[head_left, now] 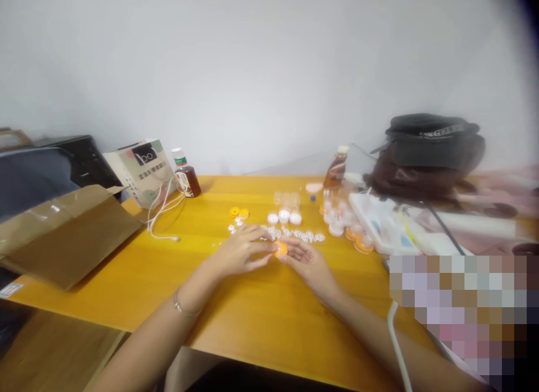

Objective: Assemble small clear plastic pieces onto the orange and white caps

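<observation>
Between my two hands, over the middle of the wooden table (248,313), is a small round orange piece (281,249). My left hand (246,250) pinches it from the left, fingers bent over it. On its right side, my right hand (305,263) holds it with thumb and curled fingers. Just beyond the hands lie several small white gear-like pieces (309,236). Behind them stand white round caps (284,217) with clear parts. Two orange discs (234,212) rest to the left, beside a few small white pieces (231,228). Fine detail is blurred.
At the left are a brown paper bag (76,235), a printed bag (145,173), a white cable (158,235) and a dark bottle (188,181). To the right stand a drink bottle (336,170), clear and orange parts (362,242), a white tray (379,223) and a dark backpack (416,173).
</observation>
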Available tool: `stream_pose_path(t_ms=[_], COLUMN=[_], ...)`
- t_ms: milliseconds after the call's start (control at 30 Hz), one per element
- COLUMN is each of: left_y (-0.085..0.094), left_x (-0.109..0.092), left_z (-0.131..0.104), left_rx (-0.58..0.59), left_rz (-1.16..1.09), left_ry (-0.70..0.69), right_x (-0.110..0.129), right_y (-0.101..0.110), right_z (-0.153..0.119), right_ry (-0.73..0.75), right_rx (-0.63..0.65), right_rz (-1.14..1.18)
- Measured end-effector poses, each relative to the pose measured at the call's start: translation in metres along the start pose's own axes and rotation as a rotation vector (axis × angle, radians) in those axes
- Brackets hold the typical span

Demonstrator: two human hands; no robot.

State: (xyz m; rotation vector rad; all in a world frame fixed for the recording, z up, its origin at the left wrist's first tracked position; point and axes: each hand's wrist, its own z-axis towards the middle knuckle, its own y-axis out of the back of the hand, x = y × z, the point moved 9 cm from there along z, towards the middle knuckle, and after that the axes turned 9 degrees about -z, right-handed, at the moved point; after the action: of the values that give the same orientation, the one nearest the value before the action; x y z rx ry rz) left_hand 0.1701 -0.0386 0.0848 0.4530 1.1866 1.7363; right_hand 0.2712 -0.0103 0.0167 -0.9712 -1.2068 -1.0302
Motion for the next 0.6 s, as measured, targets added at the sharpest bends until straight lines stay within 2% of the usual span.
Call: stream_pose_path(t_ms=[200, 333, 467, 600], left_y=[-0.004, -0.003, 0.004, 0.007], left_x=[-0.001, 0.003, 0.011, 0.03], left_z=[-0.001, 0.0, 0.001, -0.002], left_rx=[0.036, 0.011, -0.092, -0.244], left_rz=[0.036, -0.158, -0.449, -0.557], left_ry=[0.01, 0.051, 0.116, 0.289], right_x=[0.0, 0.002, 0.002, -0.001], right_y=[0.005, 0.005, 0.002, 0.003], right_z=[0.0, 0.002, 0.004, 0.005], right_ry=[0.009, 0.035, 0.06, 0.056], right_rx=[-0.033, -0.024, -0.012, -0.03], right_rz=[0.001, -0.014, -0.026, -0.046])
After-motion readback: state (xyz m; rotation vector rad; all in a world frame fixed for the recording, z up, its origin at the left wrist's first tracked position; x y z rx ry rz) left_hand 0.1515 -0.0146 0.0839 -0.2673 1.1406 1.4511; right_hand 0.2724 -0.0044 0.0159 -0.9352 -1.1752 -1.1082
